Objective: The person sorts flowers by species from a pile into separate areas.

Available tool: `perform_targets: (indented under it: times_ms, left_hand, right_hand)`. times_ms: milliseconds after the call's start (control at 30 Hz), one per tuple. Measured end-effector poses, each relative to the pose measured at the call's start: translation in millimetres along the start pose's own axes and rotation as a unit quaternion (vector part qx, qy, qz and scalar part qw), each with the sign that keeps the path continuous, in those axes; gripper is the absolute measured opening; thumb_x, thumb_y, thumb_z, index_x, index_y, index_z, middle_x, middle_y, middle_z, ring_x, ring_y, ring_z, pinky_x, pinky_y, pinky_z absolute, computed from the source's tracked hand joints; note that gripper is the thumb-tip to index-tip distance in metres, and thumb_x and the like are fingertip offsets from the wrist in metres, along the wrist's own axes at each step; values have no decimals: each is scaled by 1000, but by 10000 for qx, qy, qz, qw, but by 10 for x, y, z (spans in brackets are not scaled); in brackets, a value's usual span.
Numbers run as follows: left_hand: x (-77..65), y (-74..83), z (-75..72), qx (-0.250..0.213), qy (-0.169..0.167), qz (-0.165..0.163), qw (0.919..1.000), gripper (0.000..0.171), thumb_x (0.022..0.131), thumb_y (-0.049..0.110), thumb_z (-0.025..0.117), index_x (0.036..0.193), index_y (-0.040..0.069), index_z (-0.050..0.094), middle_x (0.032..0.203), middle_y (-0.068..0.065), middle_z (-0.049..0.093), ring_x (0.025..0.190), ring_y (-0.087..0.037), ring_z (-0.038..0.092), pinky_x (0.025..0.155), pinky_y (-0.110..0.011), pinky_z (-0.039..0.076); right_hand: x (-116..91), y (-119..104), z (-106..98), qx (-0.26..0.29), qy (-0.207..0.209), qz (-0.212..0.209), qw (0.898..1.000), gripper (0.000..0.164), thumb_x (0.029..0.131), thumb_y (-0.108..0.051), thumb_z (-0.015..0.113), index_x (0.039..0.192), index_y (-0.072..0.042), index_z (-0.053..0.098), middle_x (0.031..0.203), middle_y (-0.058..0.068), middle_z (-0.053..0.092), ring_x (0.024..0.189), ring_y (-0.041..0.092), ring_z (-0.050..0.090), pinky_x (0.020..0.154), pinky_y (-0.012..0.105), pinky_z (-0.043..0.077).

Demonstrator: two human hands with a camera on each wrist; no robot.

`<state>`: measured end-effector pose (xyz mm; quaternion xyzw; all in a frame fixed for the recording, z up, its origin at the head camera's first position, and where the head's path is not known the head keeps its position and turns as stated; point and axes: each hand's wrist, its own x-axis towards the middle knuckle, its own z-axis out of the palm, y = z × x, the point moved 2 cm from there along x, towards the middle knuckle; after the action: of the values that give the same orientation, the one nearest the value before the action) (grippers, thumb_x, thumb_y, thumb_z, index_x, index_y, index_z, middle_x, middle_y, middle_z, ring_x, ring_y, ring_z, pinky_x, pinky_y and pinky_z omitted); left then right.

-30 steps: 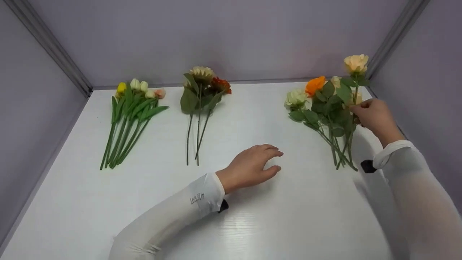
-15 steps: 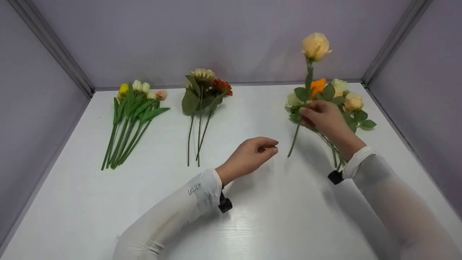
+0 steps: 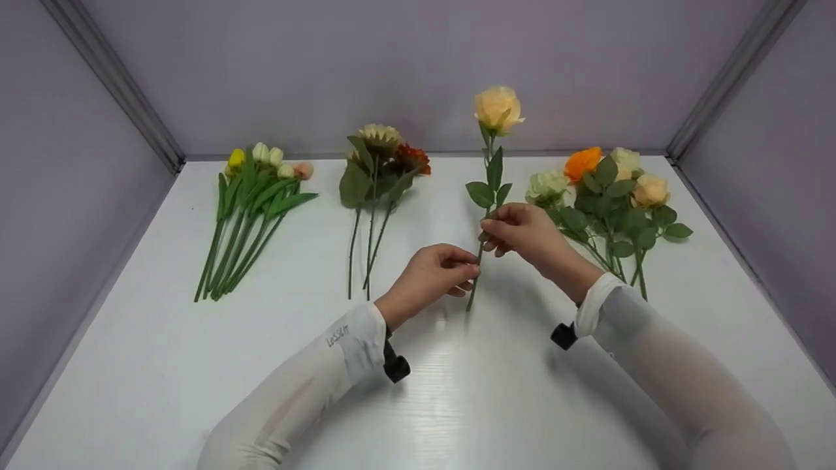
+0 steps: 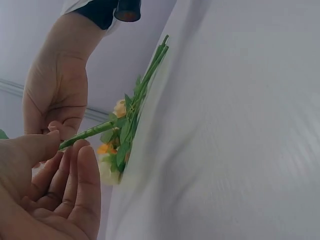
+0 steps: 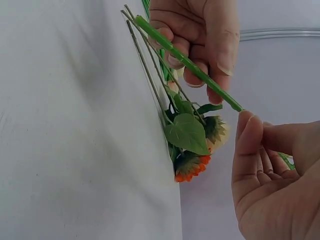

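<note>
A pale peach rose (image 3: 498, 109) stands nearly upright above the white table, its green stem slanting down between both hands. My right hand (image 3: 530, 236) pinches that stem below the leaves with thumb and forefinger. Lower down, the left hand (image 3: 432, 277) has its thumb and forefinger on either side of the stem, the other fingers curled loosely. The left wrist view shows the bare lower stem (image 4: 90, 133) running in between the left thumb and forefinger. Seen from the right wrist, the stem (image 5: 187, 61) crosses in front of the left fingers and ends in the right fingertips.
Roses and an orange bloom (image 3: 582, 163) lie in a bunch at the back right. A group with cream and red-orange flowers (image 3: 413, 158) lies at the back centre. Tulips (image 3: 251, 196) are at the back left. Grey walls (image 3: 418, 59) enclose the table on three sides.
The right hand has drawn the peach rose out of the right bunch and carried it left to the middle. The left hand's fingers have closed in from spread to around the stem.
</note>
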<state>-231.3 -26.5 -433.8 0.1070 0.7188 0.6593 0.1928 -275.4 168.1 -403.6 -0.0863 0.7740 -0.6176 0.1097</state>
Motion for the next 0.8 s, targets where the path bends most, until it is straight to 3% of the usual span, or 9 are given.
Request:
perform_targets:
  times_ms: [167, 333, 533, 700, 800]
  left_hand:
    - [30, -35, -36, 228, -2, -161, 9996, 18, 96, 12, 72, 110, 0, 71, 99, -11, 73, 84, -21, 72, 76, -35, 61]
    - [111, -23, -80, 357, 67, -362, 9987, 15, 96, 10, 72, 108, 1, 71, 97, -10, 72, 83, -21, 72, 74, -34, 61]
    - [332, 6, -128, 888, 95, -589, 9943, 15, 96, 11, 72, 107, 1, 70, 97, -10, 72, 79, -20, 72, 71, -32, 61]
    - [494, 2, -147, 1481, 108, -770, 9859, 14, 96, 13, 73, 106, 4, 72, 95, -8, 72, 73, -18, 72, 70, -30, 60]
    - [574, -18, -128, 1679, 116, -923, 9814, 13, 95, 13, 74, 104, 4, 72, 94, -7, 73, 72, -17, 72, 71, -30, 60]
  right_hand:
    - [27, 52, 71, 62, -137, 34, 9999, 27, 100, -17, 69, 112, 6, 64, 94, 14, 70, 78, 21, 70, 69, 31, 59]
    - [38, 117, 7, -437, -145, 101, 9989, 35, 101, -24, 68, 123, 2, 65, 102, 18, 71, 82, 23, 71, 69, 29, 58]
    - [-41, 244, -301, -1288, 155, 444, 9906, 36, 103, -24, 62, 130, 0, 63, 107, 21, 70, 82, 24, 68, 66, 28, 54]
    - [-169, 388, -644, -2153, 207, 680, 9740, 36, 105, -22, 58, 134, 0, 58, 109, 18, 67, 88, 27, 66, 78, 38, 55]
    - [-249, 457, -868, -2360, 305, 808, 9679, 37, 106, -23, 56, 135, 0, 56, 112, 18, 65, 94, 30, 65, 84, 43, 55]
